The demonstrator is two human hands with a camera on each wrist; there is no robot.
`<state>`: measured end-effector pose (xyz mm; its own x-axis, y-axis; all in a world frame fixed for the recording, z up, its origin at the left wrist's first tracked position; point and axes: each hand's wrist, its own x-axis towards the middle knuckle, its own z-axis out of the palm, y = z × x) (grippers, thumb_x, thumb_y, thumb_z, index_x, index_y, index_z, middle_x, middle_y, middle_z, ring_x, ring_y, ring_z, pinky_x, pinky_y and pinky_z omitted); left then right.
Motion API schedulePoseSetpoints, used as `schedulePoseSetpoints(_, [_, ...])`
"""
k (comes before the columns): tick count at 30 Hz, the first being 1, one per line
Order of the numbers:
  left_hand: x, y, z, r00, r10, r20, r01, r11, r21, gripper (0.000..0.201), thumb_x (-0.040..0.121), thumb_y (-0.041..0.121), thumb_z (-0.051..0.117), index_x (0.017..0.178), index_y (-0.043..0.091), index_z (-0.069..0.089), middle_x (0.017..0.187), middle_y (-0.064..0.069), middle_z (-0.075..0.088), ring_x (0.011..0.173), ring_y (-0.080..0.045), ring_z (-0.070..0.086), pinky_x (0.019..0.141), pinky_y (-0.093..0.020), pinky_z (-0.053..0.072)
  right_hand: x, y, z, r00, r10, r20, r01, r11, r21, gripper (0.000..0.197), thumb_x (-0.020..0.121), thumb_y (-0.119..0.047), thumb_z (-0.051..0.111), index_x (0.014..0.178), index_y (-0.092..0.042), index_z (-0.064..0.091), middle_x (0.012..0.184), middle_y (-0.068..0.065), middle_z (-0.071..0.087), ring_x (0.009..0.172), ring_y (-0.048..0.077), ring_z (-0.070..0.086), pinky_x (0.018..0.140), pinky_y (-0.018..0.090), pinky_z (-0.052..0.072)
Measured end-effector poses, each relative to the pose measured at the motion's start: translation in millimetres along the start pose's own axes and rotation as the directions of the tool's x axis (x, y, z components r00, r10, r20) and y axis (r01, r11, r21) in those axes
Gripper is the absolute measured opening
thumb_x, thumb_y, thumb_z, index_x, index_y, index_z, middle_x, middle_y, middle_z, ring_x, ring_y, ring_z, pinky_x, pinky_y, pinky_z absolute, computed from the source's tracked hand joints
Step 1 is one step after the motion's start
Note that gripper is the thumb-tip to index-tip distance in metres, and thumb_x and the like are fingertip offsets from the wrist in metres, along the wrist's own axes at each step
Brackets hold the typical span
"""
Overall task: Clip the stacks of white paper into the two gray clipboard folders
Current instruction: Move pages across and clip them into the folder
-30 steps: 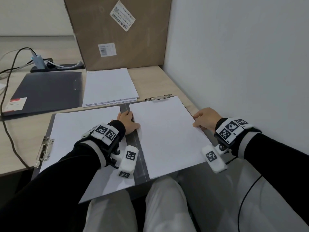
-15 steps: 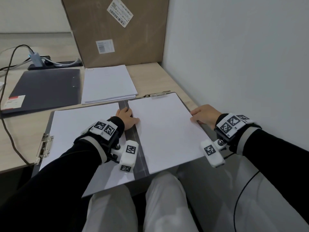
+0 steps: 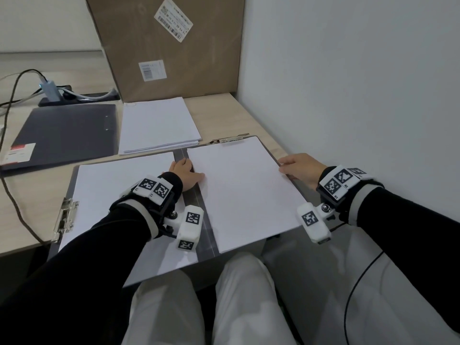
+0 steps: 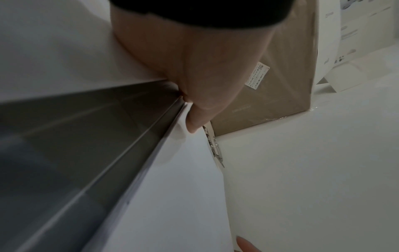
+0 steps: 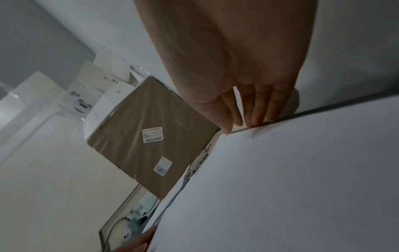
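1. a pale desk in a corner, white wall to the right, brown box at the far edge.
2. since a second ago little has moved: the open folder lies near, and the right paper looks a bit squarer on its half.
3. left hand presses that sheet's left edge, fingers fairly straight; right hand has straight fingertips at its right edge.
4. its far end reaches the clip; whether it is clamped, i cannot tell.
5. a spare stack and shut second folder wait far left, so about half remains.
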<state>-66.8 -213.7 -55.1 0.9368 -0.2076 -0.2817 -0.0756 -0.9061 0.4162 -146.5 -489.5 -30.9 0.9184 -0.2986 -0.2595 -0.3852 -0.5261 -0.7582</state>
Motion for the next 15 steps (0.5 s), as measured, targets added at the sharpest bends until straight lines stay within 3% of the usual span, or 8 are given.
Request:
schedulePoseSetpoints(2, [-2, 1, -2, 1.0, -0.009, -0.007, 0.009, 0.997, -0.077, 0.057, 0.093, 0.036, 0.046, 0.139, 0.004, 0.037, 0.149, -0.009, 0.034, 0.139, -0.029, 0.026, 0.114, -0.043, 0.027, -9, 1, -2, 0.999, -0.042, -0.015, 0.041, 0.998, -0.05, 0.045, 0.089, -0.013, 0.059, 0.133, -0.006, 0.051, 0.132, 0.012, 0.055, 0.124, 0.024, 0.052, 0.108, 0.03, 0.037])
schedulePoseSetpoints(4, [-5, 2, -4, 0.999, -0.024, -0.024, 0.019, 0.981, -0.194, 0.053, 0.093, 0.03, 0.049, 0.138, 0.004, 0.039, 0.147, -0.013, 0.039, 0.134, -0.031, 0.037, 0.111, -0.037, 0.033, -18, 5, -6, 0.998, -0.063, -0.019, 0.06, 0.992, -0.111, 0.044, 0.09, -0.018, 0.059, 0.133, -0.009, 0.052, 0.131, 0.01, 0.054, 0.123, 0.022, 0.051, 0.098, 0.023, 0.035])
schedulePoseSetpoints(7, [-12, 3, -5, 0.996, -0.05, -0.067, 0.025, 0.944, -0.328, 0.055, 0.094, 0.024, 0.049, 0.145, 0.009, 0.035, 0.148, -0.012, 0.04, 0.133, -0.031, 0.041, 0.102, -0.031, 0.036, -32, 11, -12, 0.998, -0.068, -0.012, 0.065, 0.982, -0.178, 0.046, 0.091, -0.022, 0.058, 0.134, -0.011, 0.051, 0.133, 0.009, 0.053, 0.124, 0.021, 0.049, 0.093, 0.021, 0.031])
schedulePoseSetpoints(9, [-13, 4, -5, 0.993, -0.036, -0.116, -0.01, 0.929, -0.369, 0.045, 0.093, 0.017, 0.048, 0.137, 0.008, 0.045, 0.136, -0.011, 0.052, 0.126, -0.031, 0.048, 0.088, -0.027, 0.038, -38, 16, -15, 0.998, -0.066, -0.025, 0.06, 0.982, -0.178, 0.046, 0.091, -0.022, 0.058, 0.134, -0.01, 0.051, 0.134, 0.01, 0.053, 0.125, 0.021, 0.049, 0.094, 0.021, 0.032])
schedulePoseSetpoints(11, [-18, 9, -8, 0.987, -0.031, -0.155, -0.032, 0.922, -0.385, 0.044, 0.093, 0.014, 0.046, 0.137, 0.007, 0.044, 0.124, -0.008, 0.054, 0.121, -0.03, 0.05, 0.082, -0.024, 0.033, -44, 17, -16, 0.995, -0.084, -0.048, 0.076, 0.985, -0.153, 0.045, 0.091, -0.021, 0.058, 0.135, -0.011, 0.05, 0.137, 0.009, 0.052, 0.126, 0.02, 0.049, 0.096, 0.022, 0.034])
schedulePoseSetpoints(15, [-18, 22, -20, 0.982, 0.005, -0.189, -0.074, 0.93, -0.359, 0.055, 0.095, 0.019, 0.045, 0.147, 0.013, 0.03, 0.149, -0.007, 0.039, 0.126, -0.023, 0.046, 0.094, -0.023, 0.038, -45, 3, -13, 0.982, -0.188, 0.009, 0.184, 0.949, -0.255, 0.051, 0.094, -0.029, 0.053, 0.142, -0.017, 0.04, 0.148, -0.002, 0.038, 0.137, 0.014, 0.034, 0.108, 0.023, 0.023])
